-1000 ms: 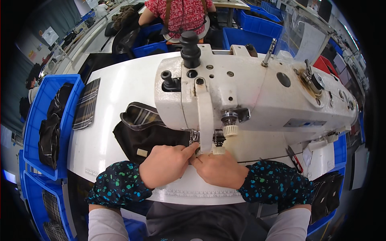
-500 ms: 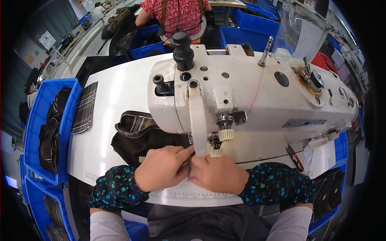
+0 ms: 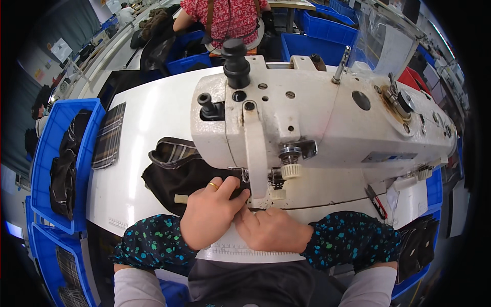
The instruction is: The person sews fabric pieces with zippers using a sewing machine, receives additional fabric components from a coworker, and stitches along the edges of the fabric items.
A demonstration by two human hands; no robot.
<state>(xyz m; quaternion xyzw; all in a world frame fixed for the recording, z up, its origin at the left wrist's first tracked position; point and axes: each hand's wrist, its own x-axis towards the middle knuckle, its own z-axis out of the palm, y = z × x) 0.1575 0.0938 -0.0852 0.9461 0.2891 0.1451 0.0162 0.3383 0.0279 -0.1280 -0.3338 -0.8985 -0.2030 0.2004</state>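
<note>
A dark fabric pouch (image 3: 171,181) with a zipper and plaid lining lies partly under the head of a white sewing machine (image 3: 317,112). My left hand (image 3: 209,212), a ring on one finger, is closed on the pouch's near right edge, its fingers bent beside the needle area. My right hand (image 3: 273,230) is closed too, its fingertips meeting the left thumb just in front of the presser area. What the right fingers pinch is hidden. A small pale tab (image 3: 181,198) shows on the pouch next to my left hand.
On the left, a blue bin (image 3: 38,169) holds dark pouches, beside a flat plaid piece (image 3: 108,135). Red-handled thread snips (image 3: 377,202) lie at the right of the white table (image 3: 146,102). Dark pieces (image 3: 419,240) sit in a bin at lower right. Another person (image 3: 230,23) sits beyond the machine.
Both hands have drawn slightly toward me, away from the needle area. My left fingers have bent more, and the right hand has moved lower. The pouch has stayed nearly in place.
</note>
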